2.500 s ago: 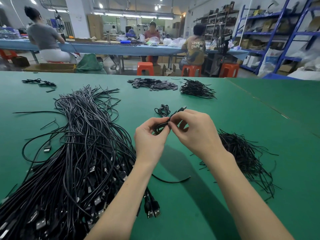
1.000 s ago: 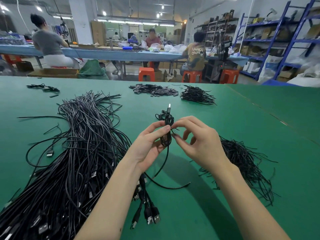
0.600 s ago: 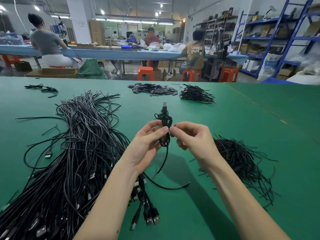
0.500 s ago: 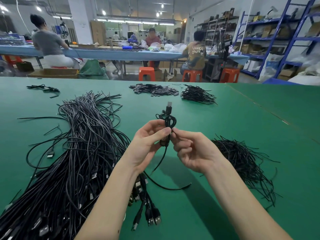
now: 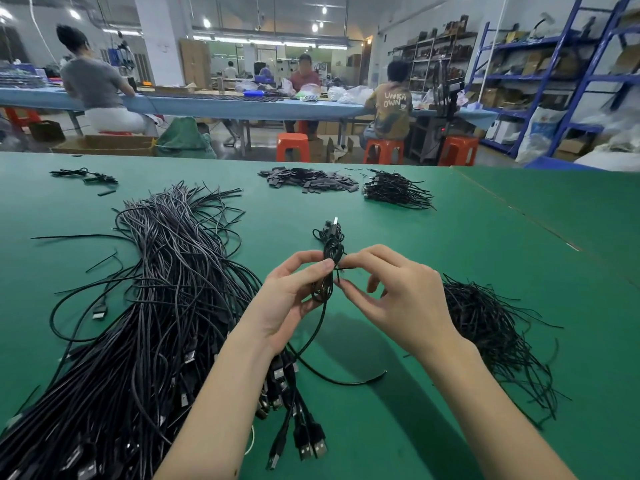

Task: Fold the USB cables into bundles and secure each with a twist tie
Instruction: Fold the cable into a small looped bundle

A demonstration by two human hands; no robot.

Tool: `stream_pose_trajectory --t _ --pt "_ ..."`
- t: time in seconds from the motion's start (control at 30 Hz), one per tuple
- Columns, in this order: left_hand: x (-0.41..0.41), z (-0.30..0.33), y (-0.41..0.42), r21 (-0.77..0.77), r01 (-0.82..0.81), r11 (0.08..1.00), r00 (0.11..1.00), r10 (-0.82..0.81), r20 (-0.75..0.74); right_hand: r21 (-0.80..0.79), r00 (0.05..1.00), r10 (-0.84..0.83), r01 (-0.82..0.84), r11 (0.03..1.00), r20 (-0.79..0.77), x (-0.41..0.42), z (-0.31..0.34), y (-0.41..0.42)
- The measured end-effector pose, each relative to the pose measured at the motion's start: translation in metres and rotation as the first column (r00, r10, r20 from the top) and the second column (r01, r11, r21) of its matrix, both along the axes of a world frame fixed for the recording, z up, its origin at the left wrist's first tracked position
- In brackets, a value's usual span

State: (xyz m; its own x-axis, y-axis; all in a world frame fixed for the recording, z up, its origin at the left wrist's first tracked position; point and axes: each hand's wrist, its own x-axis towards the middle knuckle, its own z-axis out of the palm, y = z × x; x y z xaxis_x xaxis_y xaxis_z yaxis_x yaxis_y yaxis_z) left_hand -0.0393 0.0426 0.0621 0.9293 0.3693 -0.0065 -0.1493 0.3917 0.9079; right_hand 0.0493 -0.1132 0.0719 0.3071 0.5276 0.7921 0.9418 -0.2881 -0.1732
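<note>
Workshop floor, background

Green-covered table [image 5: 485, 237] fills the foreground. Beyond it, a long blue-topped bench [image 5: 214, 105] with three people seated on or near orange plastic stools [image 5: 292, 151]. White pillar [image 5: 156, 39] left of centre. Blue metal shelving [image 5: 568, 81] along the right wall, stacked with cardboard boxes. Strip lights [image 5: 270, 41] and ceiling spots lit. Cardboard boxes and a green sack [image 5: 183, 138] on the grey floor

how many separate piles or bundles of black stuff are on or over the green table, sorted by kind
big heap of loose usb cables: 1
piles of twist ties: 2
pile of flat black pieces: 1
small cable clump at the far left: 1
folded cable bundle held by the left hand and right hand: 1
total: 6
</note>
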Motion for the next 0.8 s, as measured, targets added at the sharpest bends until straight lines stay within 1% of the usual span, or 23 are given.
stream_pose_trajectory --t 0.1,0.13,0.17,0.23,0.27,0.3,0.33,0.37,0.4,0.43,0.47,0.5,0.53,0.57,0.6,0.63,0.67,0.7,0.73,0.77,0.8 --pt "-0.001 0.000 0.003 0.014 0.012 1.000 1.000 -0.013 0.010 0.039 0.996 0.006 -0.009 0.999 0.089 -0.001 -0.001 0.003" --pt "0.000 0.000 0.004 0.025 0.015 1.000 1.000 -0.016 0.009 0.047 0.997 0.015 -0.019 0.999 0.079 -0.001 -0.001 0.005" --pt "0.000 0.000 0.004 0.036 0.015 0.999 1.000 -0.015 0.009 0.060 0.999 0.027 -0.029 0.998 0.037 -0.002 -0.001 0.006" --pt "0.001 -0.001 0.002 0.035 0.003 0.999 1.000 -0.004 0.025 0.116 0.989 0.064 -0.049 0.992 -0.132 -0.004 -0.003 0.007" --pt "0.002 -0.001 0.001 0.025 -0.007 1.000 0.999 0.006 0.044 0.152 0.965 0.089 -0.052 0.987 -0.248 -0.005 -0.003 0.009" --pt "0.002 -0.001 0.001 0.018 -0.019 1.000 0.998 0.018 0.062 0.198 0.910 0.124 -0.047 0.979 -0.395 -0.007 -0.004 0.012" --pt "0.002 0.000 0.000 0.018 -0.033 0.999 0.997 0.031 0.077 0.266 0.792 0.195 -0.043 0.963 -0.579 -0.009 -0.003 0.015" --pt "0.003 0.000 -0.002 0.028 -0.045 0.999 0.995 0.042 0.091 0.363 0.562 0.310 -0.019 0.932 -0.767 -0.009 -0.002 0.017" --pt "0.003 0.001 -0.003 0.045 -0.052 0.998 0.994 0.048 0.103 0.452 0.199 0.439 0.024 0.892 -0.876 -0.010 0.000 0.019" --pt "0.004 0.002 -0.004 0.065 -0.057 0.996 0.992 0.049 0.112 0.515 -0.216 0.521 0.086 0.853 -0.826 -0.010 0.001 0.021" --pt "0.003 0.002 -0.005 0.085 -0.059 0.995 0.992 0.049 0.114 0.547 -0.491 0.548 0.162 0.821 -0.677 -0.009 0.001 0.020" --pt "0.003 0.002 -0.005 0.097 -0.057 0.994 0.993 0.046 0.108 0.554 -0.606 0.546 0.199 0.808 -0.579 -0.009 0.001 0.019" --pt "0.002 0.003 -0.005 0.101 -0.051 0.994 0.994 0.041 0.098 0.549 -0.622 0.525 0.176 0.817 -0.582 -0.009 0.001 0.019" --pt "0.001 0.003 -0.004 0.098 -0.043 0.994 0.996 0.034 0.087 0.527 -0.553 0.493 0.110 0.843 -0.672 -0.009 0.001 0.018" --pt "0.001 0.003 -0.003 0.094 -0.037 0.995 0.997 0.029 0.077 0.477 -0.391 0.450 0.031 0.878 -0.803 -0.007 0.001 0.016" --pt "0.000 0.003 -0.002 0.088 -0.033 0.996 0.997 0.027 0.068 0.415 -0.152 0.406 -0.030 0.909 -0.901 -0.006 0.002 0.014" --pt "0.000 0.003 -0.002 0.081 -0.032 0.996 0.998 0.027 0.061 0.356 0.108 0.362 -0.072 0.932 -0.926 -0.004 0.004 0.011" --pt "-0.001 0.004 -0.001 0.073 -0.032 0.997 0.998 0.027 0.057 0.306 0.358 0.323 -0.105 0.946 -0.876 -0.002 0.004 0.008" --pt "-0.001 0.004 -0.002 0.066 -0.033 0.997 0.998 0.029 0.055 0.233 0.606 0.264 -0.131 0.964 -0.751 0.002 0.004 0.003" --pt "0.000 0.005 -0.002 0.061 -0.034 0.998 0.998 0.030 0.053 0.129 0.804 0.184 -0.134 0.983 -0.565 0.005 0.004 -0.001" --pt "0.000 0.005 -0.003 0.059 -0.033 0.998 0.998 0.030 0.050 0.013 0.923 0.097 -0.099 0.995 -0.372 0.005 0.005 -0.004"
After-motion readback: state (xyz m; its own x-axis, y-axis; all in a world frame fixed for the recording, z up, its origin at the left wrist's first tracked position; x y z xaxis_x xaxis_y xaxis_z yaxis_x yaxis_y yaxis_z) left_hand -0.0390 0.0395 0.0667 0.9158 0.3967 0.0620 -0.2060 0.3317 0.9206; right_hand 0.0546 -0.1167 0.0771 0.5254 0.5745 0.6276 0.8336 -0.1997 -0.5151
